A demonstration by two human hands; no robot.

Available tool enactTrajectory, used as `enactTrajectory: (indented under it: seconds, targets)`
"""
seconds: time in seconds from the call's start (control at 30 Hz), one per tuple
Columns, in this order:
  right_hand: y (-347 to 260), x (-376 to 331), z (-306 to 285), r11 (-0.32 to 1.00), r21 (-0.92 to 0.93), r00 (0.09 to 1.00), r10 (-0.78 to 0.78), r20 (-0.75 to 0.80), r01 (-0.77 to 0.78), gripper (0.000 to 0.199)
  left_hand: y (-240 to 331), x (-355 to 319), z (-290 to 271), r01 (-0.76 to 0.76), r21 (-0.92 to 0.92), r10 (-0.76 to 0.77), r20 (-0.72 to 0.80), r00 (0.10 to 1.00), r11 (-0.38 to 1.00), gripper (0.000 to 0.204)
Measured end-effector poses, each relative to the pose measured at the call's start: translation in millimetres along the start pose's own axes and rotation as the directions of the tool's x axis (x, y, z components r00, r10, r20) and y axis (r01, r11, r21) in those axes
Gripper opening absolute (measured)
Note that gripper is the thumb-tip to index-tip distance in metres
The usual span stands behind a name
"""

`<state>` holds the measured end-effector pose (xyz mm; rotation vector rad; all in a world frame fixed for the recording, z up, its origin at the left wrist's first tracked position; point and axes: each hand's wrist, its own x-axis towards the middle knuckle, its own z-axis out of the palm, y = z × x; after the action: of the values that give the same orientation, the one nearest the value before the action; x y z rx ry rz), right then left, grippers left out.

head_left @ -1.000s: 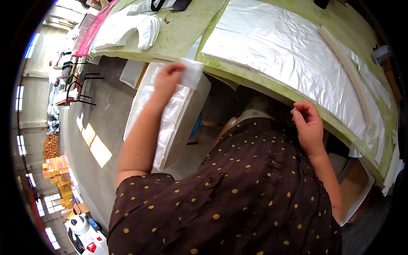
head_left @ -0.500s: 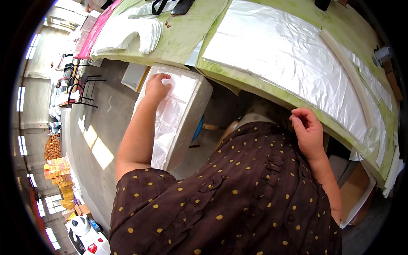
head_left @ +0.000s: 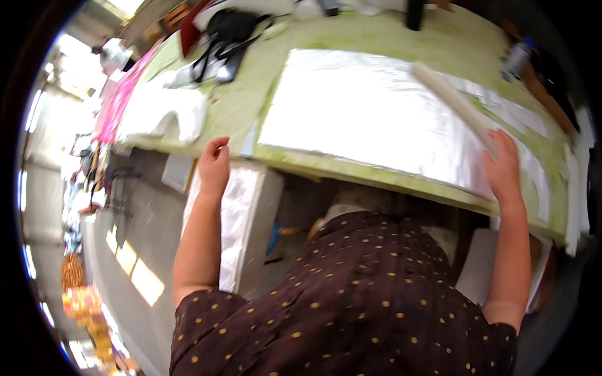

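My right hand [head_left: 503, 166] is on the near end of a long cream tube [head_left: 450, 93], fingers wrapped over it. The tube lies slanted across the right part of a stack of shiny white plastic sheets [head_left: 351, 109] on the green-covered table [head_left: 295, 31]. My left hand [head_left: 215, 169] hovers by the table's front edge with its fingers loosely curled, and nothing shows in them. Below that hand stands a plastic-wrapped white block [head_left: 235, 216], partly hidden by my forearm. Motion blurs both hands somewhat.
Folded white sheets [head_left: 166, 113] and a black bag [head_left: 232, 28] lie on the table's left part. A clear bottle [head_left: 517, 57] and a black cylinder [head_left: 414, 14] stand toward the back. Under the table at right is a grey-white bin [head_left: 480, 263]. Stacked boxes stand far left.
My left hand has come off the wrapped block and toward the table edge. My right hand has moved from beside the table edge up onto the tube. The view has shifted.
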<state>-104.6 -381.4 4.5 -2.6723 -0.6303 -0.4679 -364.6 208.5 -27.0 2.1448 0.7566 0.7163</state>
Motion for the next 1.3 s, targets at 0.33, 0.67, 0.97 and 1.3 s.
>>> enactTrajectory:
  seconds: [0.33,0.67,0.97,1.3]
  targets:
    - [-30.1,-6.6,-25.1,0.996,0.031,0.940,0.068,0.334,-0.084,0.061,193.9,-62.5,170.4,-0.275,-0.379,0.443,0.486,0.754,0.884,0.034]
    - [-70.9,-84.4,-21.1,0.831,0.458,0.944,0.227,0.240,-0.316,0.048,266.0,-116.9,301.3,-0.783,-0.246,0.706,0.634,0.316,0.571,0.046]
    - [72.7,-135.4,-36.2,0.843,0.047,0.795,0.522,-0.307,-0.536,0.046,298.5,-120.5,279.4,-0.735,-0.287,0.696,0.636,0.332,0.614,0.048]
    - [-24.8,-78.2,-79.2,0.728,0.685,0.949,0.209,-0.236,0.010,0.009,345.6,-177.3,279.1,0.237,-0.592,0.559,0.805,0.198,0.770,0.090]
